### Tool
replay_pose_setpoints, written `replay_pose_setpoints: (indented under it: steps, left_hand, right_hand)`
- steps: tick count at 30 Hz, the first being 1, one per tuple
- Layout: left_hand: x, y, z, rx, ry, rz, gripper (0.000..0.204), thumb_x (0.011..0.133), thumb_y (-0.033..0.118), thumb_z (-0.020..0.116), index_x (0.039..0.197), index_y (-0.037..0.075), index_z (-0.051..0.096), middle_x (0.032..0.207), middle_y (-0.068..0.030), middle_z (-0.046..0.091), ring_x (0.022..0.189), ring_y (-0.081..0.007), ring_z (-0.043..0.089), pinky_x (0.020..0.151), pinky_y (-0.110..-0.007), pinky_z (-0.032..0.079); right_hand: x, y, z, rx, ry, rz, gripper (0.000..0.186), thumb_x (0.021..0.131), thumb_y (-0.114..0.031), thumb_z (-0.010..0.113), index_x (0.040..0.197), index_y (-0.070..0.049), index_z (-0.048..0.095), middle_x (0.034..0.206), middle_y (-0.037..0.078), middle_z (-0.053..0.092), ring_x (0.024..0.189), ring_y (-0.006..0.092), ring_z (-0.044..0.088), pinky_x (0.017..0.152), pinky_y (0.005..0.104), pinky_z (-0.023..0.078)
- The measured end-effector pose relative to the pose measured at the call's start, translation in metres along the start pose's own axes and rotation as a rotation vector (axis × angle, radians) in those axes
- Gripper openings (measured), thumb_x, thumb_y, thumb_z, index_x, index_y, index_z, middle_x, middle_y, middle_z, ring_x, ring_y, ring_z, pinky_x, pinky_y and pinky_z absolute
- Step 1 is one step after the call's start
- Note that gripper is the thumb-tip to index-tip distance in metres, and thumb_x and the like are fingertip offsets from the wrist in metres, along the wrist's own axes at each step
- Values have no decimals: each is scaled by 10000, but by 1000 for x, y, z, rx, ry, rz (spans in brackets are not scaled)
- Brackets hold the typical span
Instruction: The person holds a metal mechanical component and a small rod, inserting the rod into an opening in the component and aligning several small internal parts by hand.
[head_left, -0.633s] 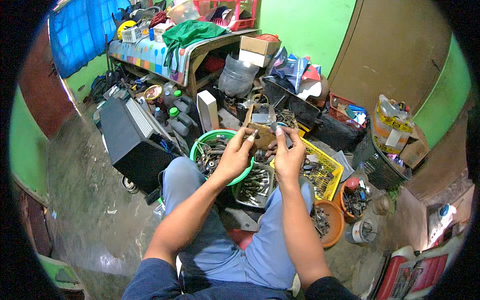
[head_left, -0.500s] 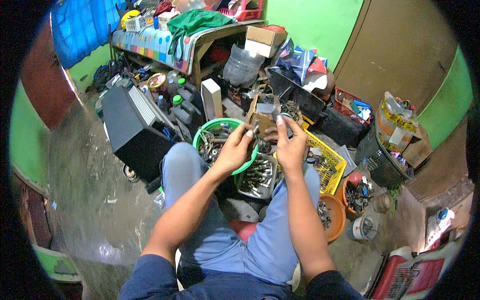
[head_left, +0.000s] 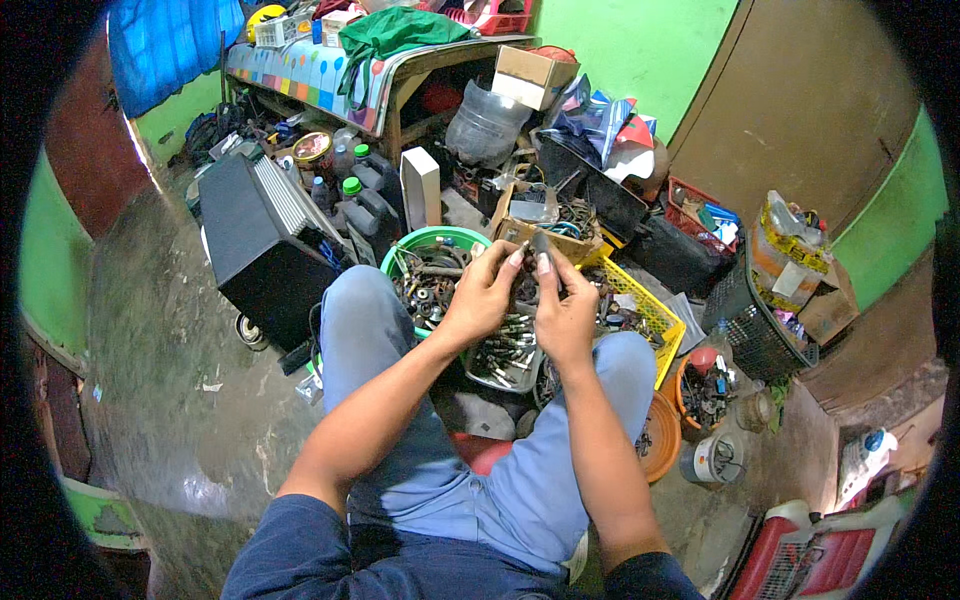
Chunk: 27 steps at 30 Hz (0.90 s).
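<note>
My left hand (head_left: pixel 483 300) is closed, its thumb and fingers pinching a small metal part (head_left: pixel 524 247) that looks like a spark plug; most of it is hidden. Beside it, my right hand (head_left: pixel 566 318) grips a dark grey flat piece (head_left: pixel 541 243), which touches or nearly touches the metal part. What the piece is made of cannot be told. Below both hands, a grey tray (head_left: pixel 486 380) holds several spark plugs (head_left: pixel 507 350). A green basin (head_left: pixel 398 247) full of mixed metal parts stands beyond my left knee.
To the right are a yellow crate (head_left: pixel 668 345), orange basins (head_left: pixel 664 440) and a black basket (head_left: pixel 750 310). A black boxy appliance (head_left: pixel 255 240) and dark jugs (head_left: pixel 370 215) stand left. Ahead, a cardboard box (head_left: pixel 560 240) holds wires, before a cloth-covered table (head_left: pixel 300 88).
My hands have come closer together, bringing the dark piece in my right hand against or right beside the small metal part. The view has shifted slightly.
</note>
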<state>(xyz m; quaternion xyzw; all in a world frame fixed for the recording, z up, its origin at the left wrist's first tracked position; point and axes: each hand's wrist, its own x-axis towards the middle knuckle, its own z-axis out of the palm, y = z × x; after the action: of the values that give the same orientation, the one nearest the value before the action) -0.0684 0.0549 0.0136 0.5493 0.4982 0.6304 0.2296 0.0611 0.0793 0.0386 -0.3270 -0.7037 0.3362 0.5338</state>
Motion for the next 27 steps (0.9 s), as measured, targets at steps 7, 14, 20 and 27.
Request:
replay_pose_setpoints:
  steps: [7, 14, 20, 27]
  left_hand:
    - [-6, 16, 16, 96, 9, 105, 191, 975, 138, 534, 1017, -41, 587, 806, -248, 637, 760, -420, 643, 645, -441, 474]
    - [-7, 23, 14, 169, -21, 103, 180, 959, 116, 552, 1020, -46, 604, 813, -262, 642, 761, -419, 657, 636, -437, 488]
    - [-10, 17, 17, 206, -24, 156, 159, 944, 89, 561, 1010, -47, 607, 767, -254, 641, 717, -406, 661, 604, -436, 487]
    - [-11, 15, 22, 217, -31, 278, 131, 935, 72, 575, 987, -45, 603, 750, -253, 640, 705, -414, 661, 573, -445, 487]
  right_hand:
    - [-2, 9, -5, -106, 32, -65, 338, 998, -127, 503, 1298, 4, 592, 1096, 242, 688, 959, 279, 705, 809, 376, 529]
    - [-4, -8, -13, -199, -53, 131, 356, 1013, -150, 494, 1336, -25, 571, 1005, 217, 710, 814, 198, 691, 725, 348, 524]
    - [-6, 16, -5, -87, 31, 11, 353, 1026, -188, 483, 1284, 28, 591, 1028, 215, 708, 898, 221, 696, 784, 355, 527]
    - [-4, 24, -11, -41, 72, -64, 353, 1031, -192, 468, 1276, 28, 595, 995, 224, 711, 870, 235, 708, 764, 366, 527]
